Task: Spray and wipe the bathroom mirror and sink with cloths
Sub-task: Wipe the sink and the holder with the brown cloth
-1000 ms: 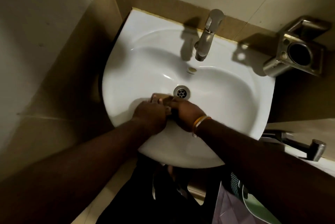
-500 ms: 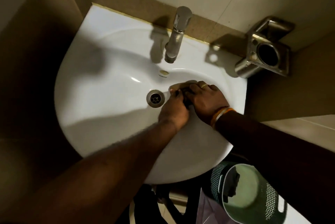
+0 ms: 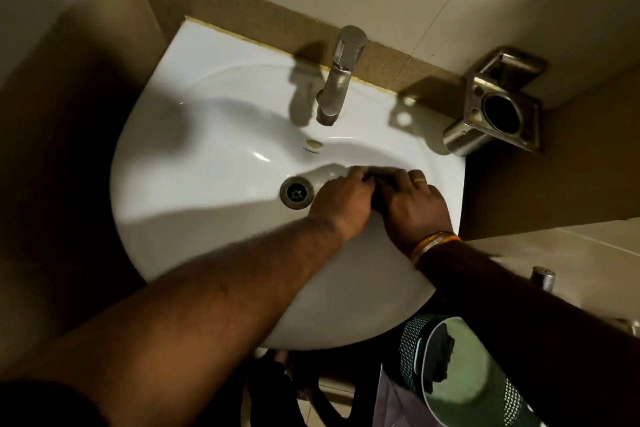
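The white sink point(image 3: 207, 156) fills the middle of the view, with a metal drain point(image 3: 296, 192) at its bottom and a steel tap point(image 3: 337, 80) at the back. Both hands are side by side inside the basin, just right of the drain. My left hand point(image 3: 343, 200) and my right hand point(image 3: 414, 203) grip a small brownish cloth point(image 3: 379, 172) and hold it against the basin's right inner slope. Only a thin strip of the cloth shows past the fingertips. The right hand wears a ring, and bangles sit on its wrist. No mirror or spray bottle is in view.
A steel wall holder point(image 3: 498, 111) hangs at the sink's right back corner. A green perforated bin point(image 3: 460, 374) stands below the sink on the right. A metal hand-spray head point(image 3: 543, 276) shows at the right edge. Tiled walls close in on the left and behind.
Both hands, with the cloth under them, have slid from the near side of the drain to the basin's right inner slope. The view has shifted with my head.
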